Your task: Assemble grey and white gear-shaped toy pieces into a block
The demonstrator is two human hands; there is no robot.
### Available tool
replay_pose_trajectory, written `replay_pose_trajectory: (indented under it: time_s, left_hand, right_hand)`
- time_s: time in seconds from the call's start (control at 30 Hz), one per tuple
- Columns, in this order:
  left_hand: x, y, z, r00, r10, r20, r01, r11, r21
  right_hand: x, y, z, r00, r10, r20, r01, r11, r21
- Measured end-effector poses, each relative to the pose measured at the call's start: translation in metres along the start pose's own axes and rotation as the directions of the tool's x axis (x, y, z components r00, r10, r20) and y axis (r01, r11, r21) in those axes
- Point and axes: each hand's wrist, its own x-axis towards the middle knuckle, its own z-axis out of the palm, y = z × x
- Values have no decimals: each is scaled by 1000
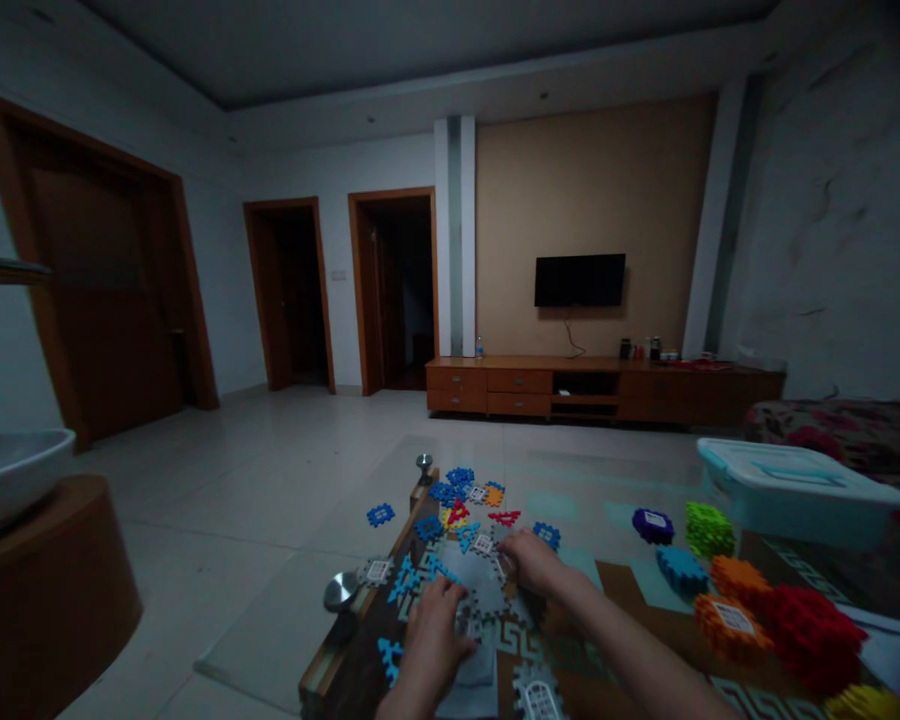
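Note:
Between my hands on the glass table lies a grey notched building tile, with a grey window tile at its far edge. My left hand is curled at the near left side of the grey tile, fingers bent over its edge and thumb lower down. My right hand has its fingers closed at the tile's right side, hiding part of a window piece there. Blue notched pieces lie left of my left hand. Another grey window tile rests nearer to me.
Stacks of red, orange and green tiles stand at the right. Behind them sits a lidded plastic box. Metal knobs rise along the table's left side. A wooden TV cabinet stands by the far wall.

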Motion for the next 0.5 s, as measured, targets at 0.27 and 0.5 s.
replay_pose_trajectory:
  time_s: [0.27,0.5]
  left_hand:
    - [-8,11,3,997,57,59,-53,996,-73]
    - [-13,12,-1,1000,14,21,-11,991,-131]
  right_hand:
    - [17,11,5,991,137,0,-137,991,13]
    - [-16,12,-14,968,95,-232,-41,973,228]
